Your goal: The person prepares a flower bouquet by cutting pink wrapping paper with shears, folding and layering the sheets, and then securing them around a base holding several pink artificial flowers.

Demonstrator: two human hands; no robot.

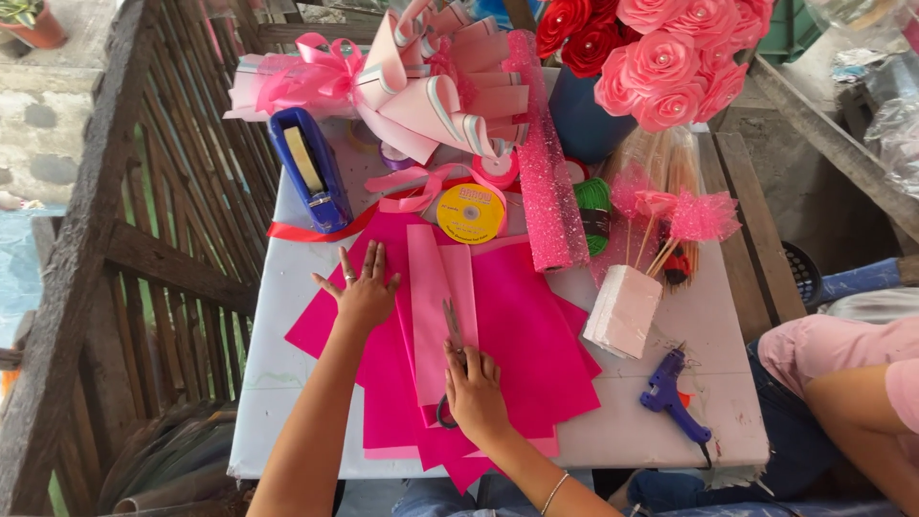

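My left hand (365, 292) presses flat, fingers spread, on the pink sheets (522, 335) — my right hand (473, 391) grips scissors (450, 330), blades on the pale pink strip (436, 297)

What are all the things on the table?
Paper sheets: several, hot pink with paler pink strips on top, table middle.
Scissors: one, under the right hand.
Tape dispenser: one, blue, far left.
Ribbon spool: one, yellow, far middle.
Mesh roll: one, glittery pink, behind the paper.
Paper roses: many, pink and red, in a blue pot.
Foam block: one, white, holding sticks.
Glue gun: one, purple, near right.
Left hand: flat on the paper.
Right hand: fingers on the scissors.
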